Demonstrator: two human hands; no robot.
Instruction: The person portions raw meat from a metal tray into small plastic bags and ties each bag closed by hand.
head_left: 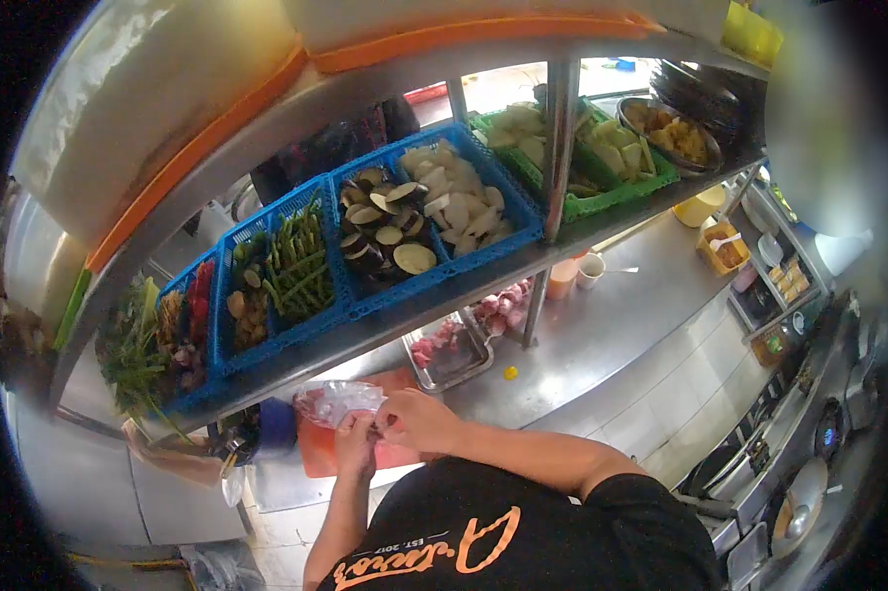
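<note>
Both hands meet over a red cutting board [321, 453] on the steel counter. My left hand [354, 440] pinches the near edge of a clear plastic bag [340, 402] that has pinkish contents. Close on its right, my right hand [411, 422] has its fingers curled at the same edge of the bag. The fingertips of the two hands almost touch. Just beyond them stands a metal tray [449, 355] with pieces of red meat. The bag hides part of the board.
Above the counter, a shelf holds blue baskets [365, 305] of cut vegetables and a green basket [596, 205]. A blue container [277, 426] stands left of the board. Cups [590, 271] are farther right. A stove [798, 492] lines the right side.
</note>
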